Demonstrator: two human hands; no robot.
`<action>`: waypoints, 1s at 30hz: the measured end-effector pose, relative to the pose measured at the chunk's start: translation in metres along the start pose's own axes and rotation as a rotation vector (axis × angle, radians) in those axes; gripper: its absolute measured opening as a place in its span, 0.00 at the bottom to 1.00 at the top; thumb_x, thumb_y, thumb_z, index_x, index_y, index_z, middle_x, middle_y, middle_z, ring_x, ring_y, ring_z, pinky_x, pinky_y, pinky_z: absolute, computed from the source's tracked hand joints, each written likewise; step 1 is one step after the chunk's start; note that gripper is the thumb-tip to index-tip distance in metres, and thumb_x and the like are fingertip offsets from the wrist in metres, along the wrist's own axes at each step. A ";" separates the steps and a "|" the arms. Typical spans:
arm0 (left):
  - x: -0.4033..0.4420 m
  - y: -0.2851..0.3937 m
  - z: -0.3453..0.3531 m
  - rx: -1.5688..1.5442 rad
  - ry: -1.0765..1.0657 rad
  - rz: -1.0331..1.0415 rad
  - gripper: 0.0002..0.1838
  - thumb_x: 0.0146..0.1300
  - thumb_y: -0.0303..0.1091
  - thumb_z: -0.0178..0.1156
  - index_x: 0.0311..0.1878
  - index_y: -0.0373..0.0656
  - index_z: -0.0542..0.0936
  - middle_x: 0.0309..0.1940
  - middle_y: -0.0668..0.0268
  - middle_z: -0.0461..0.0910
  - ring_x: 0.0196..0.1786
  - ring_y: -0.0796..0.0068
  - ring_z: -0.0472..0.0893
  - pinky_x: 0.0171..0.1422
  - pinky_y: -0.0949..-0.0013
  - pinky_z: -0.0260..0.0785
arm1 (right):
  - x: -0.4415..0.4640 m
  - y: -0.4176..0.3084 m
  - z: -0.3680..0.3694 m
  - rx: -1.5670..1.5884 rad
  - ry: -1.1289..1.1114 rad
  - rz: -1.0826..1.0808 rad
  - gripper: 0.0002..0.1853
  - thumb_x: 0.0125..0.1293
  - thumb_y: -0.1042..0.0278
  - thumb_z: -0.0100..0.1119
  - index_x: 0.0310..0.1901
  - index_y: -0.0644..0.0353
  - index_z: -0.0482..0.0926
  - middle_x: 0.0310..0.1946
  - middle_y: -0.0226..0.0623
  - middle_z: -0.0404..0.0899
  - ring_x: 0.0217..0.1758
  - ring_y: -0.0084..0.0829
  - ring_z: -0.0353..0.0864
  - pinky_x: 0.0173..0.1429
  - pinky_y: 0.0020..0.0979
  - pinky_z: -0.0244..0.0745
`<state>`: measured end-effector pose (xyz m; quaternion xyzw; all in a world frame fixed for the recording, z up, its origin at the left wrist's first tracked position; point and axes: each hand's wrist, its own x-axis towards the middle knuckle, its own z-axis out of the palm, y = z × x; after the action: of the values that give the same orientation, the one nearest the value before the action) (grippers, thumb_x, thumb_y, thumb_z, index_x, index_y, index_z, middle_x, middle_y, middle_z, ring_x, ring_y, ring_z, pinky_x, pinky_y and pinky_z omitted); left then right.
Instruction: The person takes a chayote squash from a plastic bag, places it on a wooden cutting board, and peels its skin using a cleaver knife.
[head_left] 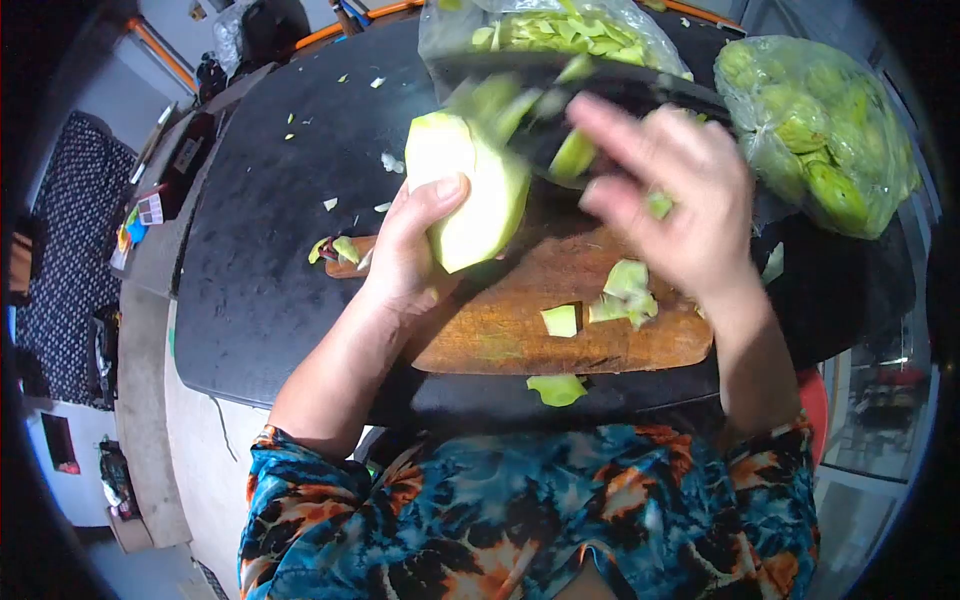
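My left hand [410, 235] is closed around a large, pale green, peeled fruit or vegetable [475, 205] with flat cut faces, its thumb lying across the front. To the right, my right hand [675, 185] is raised above the cutting board and blurred by motion, its index finger and thumb stretched apart. Blurred green peelings [505, 105] hang in the air between the hands. Beneath them lies a wooden cutting board [480, 335] with cut peel pieces [560, 320] on it. I cannot make out a knife.
An open clear bag [455, 30] of green peelings stands at the back. A full plastic bag [825, 140] of green pieces sits at the right. Small scraps dot the black table [270, 220], and one peel piece [557, 390] lies near its front edge.
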<state>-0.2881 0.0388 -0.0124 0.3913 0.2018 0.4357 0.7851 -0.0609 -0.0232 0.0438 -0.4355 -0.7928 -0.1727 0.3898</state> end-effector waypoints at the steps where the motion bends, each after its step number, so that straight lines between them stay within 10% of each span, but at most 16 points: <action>1: 0.005 -0.004 0.004 0.188 0.026 0.101 0.36 0.52 0.57 0.62 0.55 0.37 0.71 0.42 0.56 0.77 0.34 0.67 0.79 0.30 0.70 0.70 | 0.000 0.017 0.002 0.054 0.072 0.121 0.21 0.54 0.56 0.68 0.51 0.48 0.82 0.23 0.33 0.75 0.25 0.35 0.76 0.31 0.33 0.69; 6: 0.007 0.005 -0.007 0.202 -0.012 0.064 0.33 0.53 0.44 0.64 0.58 0.36 0.69 0.46 0.56 0.77 0.44 0.67 0.80 0.47 0.66 0.74 | 0.001 0.016 -0.013 0.181 0.037 -0.004 0.26 0.67 0.45 0.53 0.54 0.60 0.80 0.26 0.32 0.75 0.26 0.28 0.71 0.32 0.27 0.64; 9: 0.005 0.004 -0.001 0.012 0.172 -0.016 0.26 0.59 0.34 0.61 0.59 0.36 0.69 0.48 0.58 0.79 0.49 0.68 0.81 0.55 0.63 0.75 | -0.001 -0.008 -0.009 0.199 0.009 -0.226 0.32 0.60 0.33 0.51 0.49 0.54 0.84 0.21 0.28 0.71 0.21 0.28 0.68 0.28 0.30 0.60; 11: 0.011 0.006 -0.013 0.087 -0.071 0.034 0.22 0.62 0.30 0.57 0.60 0.35 0.69 0.50 0.59 0.78 0.49 0.69 0.81 0.55 0.65 0.74 | -0.002 -0.022 -0.005 0.155 -0.001 -0.304 0.32 0.57 0.32 0.53 0.48 0.51 0.85 0.20 0.27 0.67 0.20 0.28 0.67 0.27 0.29 0.59; 20: -0.002 0.018 0.018 0.099 -0.126 0.026 0.24 0.61 0.37 0.57 0.57 0.34 0.70 0.48 0.58 0.79 0.48 0.70 0.81 0.55 0.67 0.73 | -0.007 -0.034 -0.008 0.169 -0.011 -0.333 0.28 0.58 0.33 0.53 0.48 0.45 0.86 0.19 0.25 0.62 0.19 0.25 0.65 0.26 0.27 0.57; 30: 0.004 0.013 0.003 0.257 -0.055 0.092 0.32 0.49 0.36 0.68 0.58 0.35 0.69 0.45 0.61 0.79 0.46 0.72 0.81 0.54 0.69 0.74 | -0.005 0.045 0.005 0.119 0.111 0.277 0.17 0.58 0.58 0.66 0.49 0.49 0.84 0.23 0.37 0.76 0.26 0.33 0.77 0.33 0.30 0.70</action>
<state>-0.2906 0.0445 -0.0002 0.5094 0.2163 0.4309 0.7128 -0.0244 0.0017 0.0338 -0.5064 -0.7113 -0.0937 0.4784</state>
